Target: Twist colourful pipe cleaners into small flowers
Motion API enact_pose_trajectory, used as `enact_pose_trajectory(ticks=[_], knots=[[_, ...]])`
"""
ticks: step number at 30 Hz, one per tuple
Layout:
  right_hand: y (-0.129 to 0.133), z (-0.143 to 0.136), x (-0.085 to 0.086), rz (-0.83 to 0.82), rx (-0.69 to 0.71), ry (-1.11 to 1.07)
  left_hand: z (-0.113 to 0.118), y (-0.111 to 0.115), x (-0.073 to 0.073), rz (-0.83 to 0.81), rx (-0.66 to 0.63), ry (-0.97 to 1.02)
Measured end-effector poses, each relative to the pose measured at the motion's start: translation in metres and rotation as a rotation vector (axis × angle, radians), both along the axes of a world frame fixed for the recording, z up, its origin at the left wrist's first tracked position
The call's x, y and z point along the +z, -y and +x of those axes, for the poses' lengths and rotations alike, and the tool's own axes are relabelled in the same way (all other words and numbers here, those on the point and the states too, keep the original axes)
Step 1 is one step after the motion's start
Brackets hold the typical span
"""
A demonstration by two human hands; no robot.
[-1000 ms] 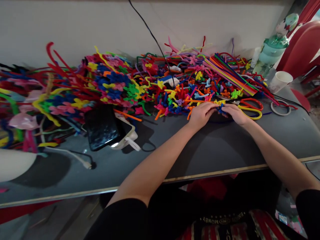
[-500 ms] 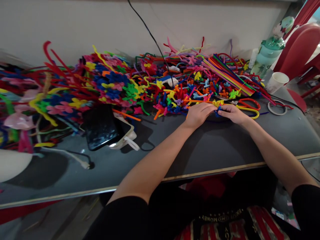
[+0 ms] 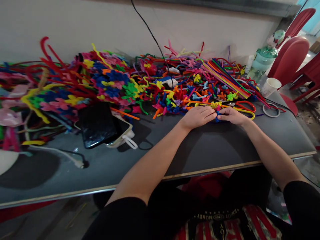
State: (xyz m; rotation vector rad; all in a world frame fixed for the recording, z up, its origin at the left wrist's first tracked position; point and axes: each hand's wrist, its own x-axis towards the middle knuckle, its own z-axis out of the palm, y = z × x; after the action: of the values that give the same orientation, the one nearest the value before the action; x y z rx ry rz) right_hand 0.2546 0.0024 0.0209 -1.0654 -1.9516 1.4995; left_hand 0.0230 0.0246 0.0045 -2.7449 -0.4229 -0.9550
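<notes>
Both hands meet over the dark table in front of the heap. My left hand (image 3: 198, 117) has its fingers pressed together, the tips against a small blue pipe-cleaner flower (image 3: 218, 116). From the other side, my right hand (image 3: 233, 115) pinches the same blue piece between thumb and fingers. Part of it is hidden behind the fingertips. Just beyond lies a yellow pipe-cleaner flower (image 3: 214, 105). Scissors with orange handles (image 3: 247, 106) rest near my right hand, beside a curved yellow pipe cleaner (image 3: 253, 115).
Colourful pipe cleaners and flowers (image 3: 110, 81) are heaped along the wall. A black phone (image 3: 96, 126) lies to the left, near a white cable (image 3: 67, 155). Toward the right are a tape ring (image 3: 271, 110), a paper cup (image 3: 271, 87), a green bottle (image 3: 261, 61) and red chairs (image 3: 290, 56).
The view has shifted slightly, so the table items appear further left. Both hands stay together at the blue flower, with the left fingers lying a little flatter.
</notes>
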Motion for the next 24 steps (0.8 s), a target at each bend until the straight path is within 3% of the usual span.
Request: enact_pose_trajectory(ticks=[5, 12, 16, 19, 24], knots=[[0.0, 0.002, 0.001, 0.265, 0.036, 0.15, 0.003, 0.002, 0.004, -0.035, -0.107, -0.047], [0.003, -0.004, -0.007, 0.635, -0.075, 0.289, 0.014, 0.012, -0.006, -0.336, 0.226, -0.144], [0.007, -0.012, -0.011, 0.793, -0.172, 0.39, 0.021, 0.01, -0.003, -0.74, 0.293, 0.038], [0.007, -0.015, -0.011, 0.829, -0.29, 0.404, 0.023, 0.008, -0.001, -0.96, 0.253, 0.257], [0.003, -0.016, -0.012, 0.588, -0.422, 0.267, 0.024, 0.006, -0.009, -0.94, 0.255, 0.472]])
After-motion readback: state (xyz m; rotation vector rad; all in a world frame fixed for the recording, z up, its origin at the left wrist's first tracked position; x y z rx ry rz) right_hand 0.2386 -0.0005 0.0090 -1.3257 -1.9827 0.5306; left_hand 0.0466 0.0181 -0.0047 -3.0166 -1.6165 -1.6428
